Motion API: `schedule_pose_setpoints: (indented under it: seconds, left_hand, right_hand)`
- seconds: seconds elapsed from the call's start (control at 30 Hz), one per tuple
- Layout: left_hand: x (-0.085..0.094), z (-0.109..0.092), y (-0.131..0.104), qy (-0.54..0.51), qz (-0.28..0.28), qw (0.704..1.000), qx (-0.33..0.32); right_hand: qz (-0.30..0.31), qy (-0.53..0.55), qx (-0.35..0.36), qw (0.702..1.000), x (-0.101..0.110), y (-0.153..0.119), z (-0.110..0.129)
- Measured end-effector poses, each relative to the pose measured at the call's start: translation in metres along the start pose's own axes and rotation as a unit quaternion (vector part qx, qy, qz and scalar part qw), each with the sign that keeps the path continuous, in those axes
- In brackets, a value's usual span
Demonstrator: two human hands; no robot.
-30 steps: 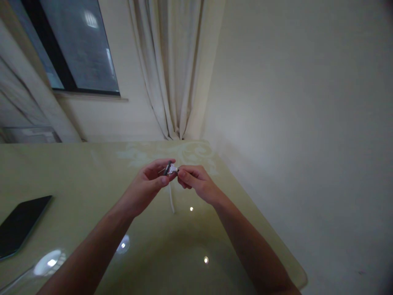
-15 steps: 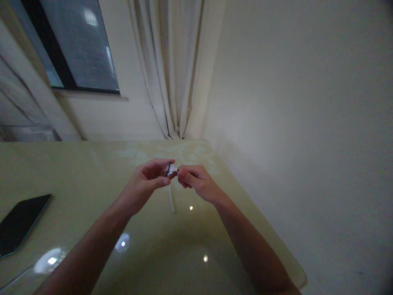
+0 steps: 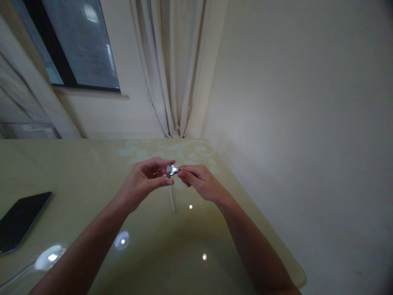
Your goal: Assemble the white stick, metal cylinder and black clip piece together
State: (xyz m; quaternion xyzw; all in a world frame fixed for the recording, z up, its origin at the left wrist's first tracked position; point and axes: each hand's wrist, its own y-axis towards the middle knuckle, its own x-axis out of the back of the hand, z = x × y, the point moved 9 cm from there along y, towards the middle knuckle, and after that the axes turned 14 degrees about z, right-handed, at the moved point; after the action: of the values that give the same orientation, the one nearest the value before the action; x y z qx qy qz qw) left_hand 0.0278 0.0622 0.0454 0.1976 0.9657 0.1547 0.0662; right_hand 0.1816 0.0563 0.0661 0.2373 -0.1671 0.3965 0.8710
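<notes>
Between my hands is a small razor [image 3: 174,170] with a shiny silver neck and a crosswise head that gives it a T shape. My right hand [image 3: 198,180] is closed around its handle, which the fingers mostly hide. My left hand [image 3: 149,177] pinches the head, its thumb at the lower end and a fingertip at the upper end; the other fingers curl behind. Both hands are above the pale, glossy table [image 3: 153,254]. Just below the razor, a thin white stick or cord [image 3: 172,200] shows on the table, its upper end hidden by the left thumb.
A black tablet or phone [image 3: 23,221] lies on the table at the left. A thin pale cable [image 3: 16,275] runs at the lower left corner. The wall [image 3: 291,123] borders the table's right edge. Curtains [image 3: 173,73] and a window [image 3: 80,45] are behind the far edge.
The razor has turned slightly in my hands, so more of its silver neck and head shows. Both hands stay in nearly the same place; the view has shifted a little.
</notes>
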Motion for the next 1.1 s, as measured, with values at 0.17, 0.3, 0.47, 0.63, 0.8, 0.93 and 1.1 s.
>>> schedule_pose_setpoints:
  seconds: [0.17,0.3,0.47,0.63,0.8,0.93,1.1]
  left_hand:
    - [-0.004,-0.001,0.001,0.013,0.032,0.999,-0.001]
    - [-0.001,-0.005,0.000,0.059,0.034,0.998,-0.002]
    - [0.003,-0.009,-0.001,0.102,0.022,0.995,-0.010]
    - [0.003,-0.020,-0.002,0.158,-0.001,0.987,-0.040]
    - [0.004,-0.023,-0.002,0.186,-0.006,0.981,-0.060]
    - [0.005,-0.021,-0.002,0.204,0.006,0.977,-0.068]
    - [0.002,-0.028,-0.004,0.218,0.010,0.973,-0.078]
  right_hand:
    - [0.007,0.000,0.009,1.000,0.003,0.000,0.000]
    - [-0.002,0.001,0.020,1.000,0.004,-0.001,0.000]
    - [-0.009,0.006,0.020,1.000,0.004,0.000,0.002]
    - [-0.024,-0.017,0.021,0.999,0.005,0.000,0.005]
    - [-0.042,-0.058,0.026,0.997,0.006,-0.001,0.010]
    - [-0.049,-0.078,0.024,0.995,0.009,-0.002,0.012]
    - [-0.049,-0.060,0.024,0.997,0.009,-0.002,0.012]
